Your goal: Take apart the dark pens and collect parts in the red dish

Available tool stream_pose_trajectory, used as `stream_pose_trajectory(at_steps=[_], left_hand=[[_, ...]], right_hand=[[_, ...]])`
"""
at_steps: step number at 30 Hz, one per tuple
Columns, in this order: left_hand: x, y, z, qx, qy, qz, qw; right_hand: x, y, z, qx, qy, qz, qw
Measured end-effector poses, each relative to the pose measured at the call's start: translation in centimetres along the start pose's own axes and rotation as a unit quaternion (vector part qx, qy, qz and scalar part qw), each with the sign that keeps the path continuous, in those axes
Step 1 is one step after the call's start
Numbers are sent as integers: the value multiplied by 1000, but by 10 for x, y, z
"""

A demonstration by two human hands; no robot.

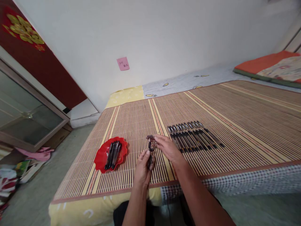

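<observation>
My left hand (143,166) is wrapped round a dark pen (150,145), which points upward with its lower part hidden in the fingers. Close by, my right hand (166,146) reaches in from the right with its fingers stretched out and apart around the pen's upper end. Whether those fingertips touch the pen is unclear. To the right, several black pens (191,136) lie side by side in a slanted row on the striped bamboo mat (141,121). Several more dark pens (113,154) rest in a red scalloped dish (100,158) left of my hands.
The mat covers a bed with a yellow sheet (127,94) and a checked sheet (174,86). A folded orange quilt (263,64) lies at the far right. On the white wall hangs a pink note (123,63). A glass-fronted cabinet (28,113) stands at left.
</observation>
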State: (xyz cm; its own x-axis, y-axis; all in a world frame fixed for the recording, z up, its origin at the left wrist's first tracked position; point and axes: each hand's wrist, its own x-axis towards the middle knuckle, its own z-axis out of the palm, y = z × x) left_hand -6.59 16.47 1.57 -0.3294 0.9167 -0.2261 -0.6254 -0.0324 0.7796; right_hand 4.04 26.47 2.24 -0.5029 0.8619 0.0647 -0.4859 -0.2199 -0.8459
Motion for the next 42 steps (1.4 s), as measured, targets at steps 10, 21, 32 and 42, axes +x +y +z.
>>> stream_pose_trajectory(at_steps=[10, 21, 32, 42], left_hand=[[-1, -2, 0, 12, -35, -8, 999], [-4, 0, 3, -34, 24, -34, 999], [-4, 0, 1, -44, 31, -39, 998], [-5, -2, 6, -19, -31, -43, 998]], right_hand=[[-4, -1, 1, 12, -13, 12, 1000], [-3, -4, 1, 20, 0, -1, 1000], [1, 0, -1, 35, 33, 10, 999], [-4, -1, 1, 18, 7, 20, 1000]])
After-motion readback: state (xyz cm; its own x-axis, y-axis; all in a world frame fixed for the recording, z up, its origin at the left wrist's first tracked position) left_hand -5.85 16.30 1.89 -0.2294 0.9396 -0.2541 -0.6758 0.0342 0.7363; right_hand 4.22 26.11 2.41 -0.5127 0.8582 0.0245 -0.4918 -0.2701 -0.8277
